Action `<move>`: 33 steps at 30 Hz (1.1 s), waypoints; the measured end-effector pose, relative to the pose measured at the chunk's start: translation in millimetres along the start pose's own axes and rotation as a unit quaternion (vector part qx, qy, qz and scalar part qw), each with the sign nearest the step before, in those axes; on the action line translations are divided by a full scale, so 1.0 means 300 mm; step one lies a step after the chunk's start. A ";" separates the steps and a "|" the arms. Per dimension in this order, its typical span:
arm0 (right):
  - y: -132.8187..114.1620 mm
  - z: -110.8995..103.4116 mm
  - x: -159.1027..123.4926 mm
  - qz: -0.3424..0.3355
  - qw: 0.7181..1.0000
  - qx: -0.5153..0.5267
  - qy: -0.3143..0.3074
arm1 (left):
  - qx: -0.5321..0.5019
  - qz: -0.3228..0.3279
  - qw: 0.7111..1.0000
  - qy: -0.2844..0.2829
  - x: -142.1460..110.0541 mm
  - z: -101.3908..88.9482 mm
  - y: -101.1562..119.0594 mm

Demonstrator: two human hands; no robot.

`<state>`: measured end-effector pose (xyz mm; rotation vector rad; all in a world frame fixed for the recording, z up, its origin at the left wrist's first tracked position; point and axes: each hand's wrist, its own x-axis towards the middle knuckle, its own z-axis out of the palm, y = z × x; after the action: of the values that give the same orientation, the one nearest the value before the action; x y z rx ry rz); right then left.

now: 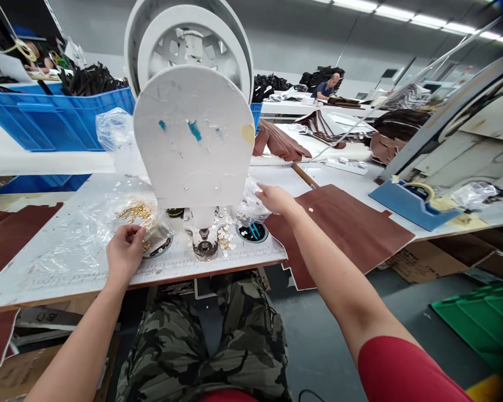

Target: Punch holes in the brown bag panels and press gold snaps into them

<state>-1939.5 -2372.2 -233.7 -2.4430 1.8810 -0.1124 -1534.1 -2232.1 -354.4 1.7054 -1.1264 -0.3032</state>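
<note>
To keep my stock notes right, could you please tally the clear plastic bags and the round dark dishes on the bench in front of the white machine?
Clear plastic bags: 2
Round dark dishes: 2
Total: 4

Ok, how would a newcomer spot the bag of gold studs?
Find the big white round-topped machine on the table. Left of its base lies a clear plastic bag of small gold studs. Unlike the clear bag on the right, it shows gold, and the left hand touches it.
</note>
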 end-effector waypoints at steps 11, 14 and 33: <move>-0.044 0.105 0.081 -0.138 0.985 -0.008 -0.104 | 0.001 0.002 1.000 0.012 -0.014 -0.012 0.026; -0.063 0.123 0.081 -0.149 0.985 -0.020 -0.089 | 0.012 0.024 0.999 0.040 -0.024 -0.012 0.036; -0.081 0.095 0.022 -0.069 0.995 0.004 0.070 | -0.258 -0.089 0.945 -0.182 -0.266 0.089 0.287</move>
<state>-1911.7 -2372.4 -259.6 -2.6217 1.7558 -0.3046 -1640.0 -2188.4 -317.6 1.3065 -1.0319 -0.9731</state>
